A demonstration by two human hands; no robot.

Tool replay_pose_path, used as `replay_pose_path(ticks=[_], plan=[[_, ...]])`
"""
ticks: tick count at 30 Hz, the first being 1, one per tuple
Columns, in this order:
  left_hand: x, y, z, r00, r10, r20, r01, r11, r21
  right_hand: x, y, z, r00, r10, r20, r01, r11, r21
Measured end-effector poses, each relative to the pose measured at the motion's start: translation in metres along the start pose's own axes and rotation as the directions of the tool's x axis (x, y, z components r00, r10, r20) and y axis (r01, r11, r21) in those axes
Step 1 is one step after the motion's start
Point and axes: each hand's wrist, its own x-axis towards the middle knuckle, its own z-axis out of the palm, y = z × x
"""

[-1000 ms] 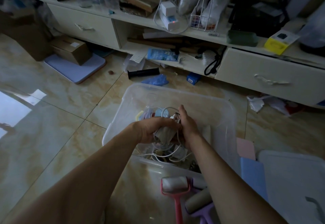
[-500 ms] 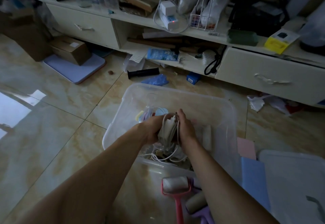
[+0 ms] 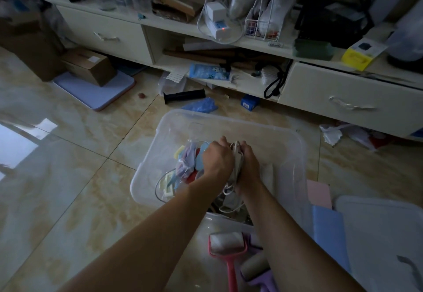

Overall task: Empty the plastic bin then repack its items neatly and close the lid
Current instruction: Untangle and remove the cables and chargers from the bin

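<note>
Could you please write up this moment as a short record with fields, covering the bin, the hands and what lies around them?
bin: clear plastic bin on the tiled floor, open, still holding items
left hand: left hand grips a bundle of white cable over the bin
right hand: right hand grips the same bundle from the other side
in bin: plastic bag, loose cable, small pieces
lid: pale lid off, on the floor right of the bin
already out: pink lint roller, purple lint roller

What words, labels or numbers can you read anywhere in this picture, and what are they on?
None can be read.
Yellow box on the shelf: print too small.
Small tag on the shelf edge: blurred.
Blue packet: pattern only, no legible words.
Cardboard box: label blurred.
</note>
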Motion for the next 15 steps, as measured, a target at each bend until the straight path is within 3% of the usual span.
replay_pose_path(ticks=[2, 5, 7, 10, 12, 13, 14, 15], plan=[[-0.001, -0.002, 0.005, 0.994, 0.075, -0.078, -0.078, 0.996, -0.038, 0.000, -0.003, -0.003, 0.995, 0.025, 0.093, -0.033, 0.995, 0.094], [-0.004, -0.003, 0.009, 0.965, 0.136, -0.223, -0.142, 0.990, -0.007, -0.006, -0.005, -0.002, 0.993, 0.035, 0.111, -0.057, 0.977, 0.206], [-0.002, -0.003, 0.007, 0.970, 0.100, -0.222, -0.082, 0.993, 0.090, -0.007, -0.007, 0.001, 0.997, 0.028, 0.069, -0.039, 0.985, 0.170], [0.000, 0.001, -0.002, 0.975, 0.039, -0.217, -0.032, 0.999, 0.035, -0.003, -0.006, 0.005, 0.996, -0.042, -0.075, 0.041, 0.999, -0.014], [0.002, 0.000, -0.010, 0.998, 0.005, -0.055, -0.011, 0.992, -0.125, -0.002, -0.011, 0.010, 0.943, -0.185, -0.275, 0.092, 0.943, -0.320], [0.000, 0.002, -0.015, 0.997, -0.016, 0.078, 0.031, 0.980, -0.195, -0.002, -0.015, 0.011, 0.892, -0.297, -0.342, 0.093, 0.859, -0.504], [-0.002, 0.002, -0.020, 0.973, -0.036, 0.227, 0.092, 0.965, -0.244, -0.004, -0.020, 0.011, 0.837, -0.390, -0.384, 0.074, 0.776, -0.626], [-0.006, 0.002, -0.022, 0.928, -0.035, 0.371, 0.138, 0.957, -0.256, -0.005, -0.027, 0.009, 0.796, -0.420, -0.435, 0.051, 0.764, -0.644]])
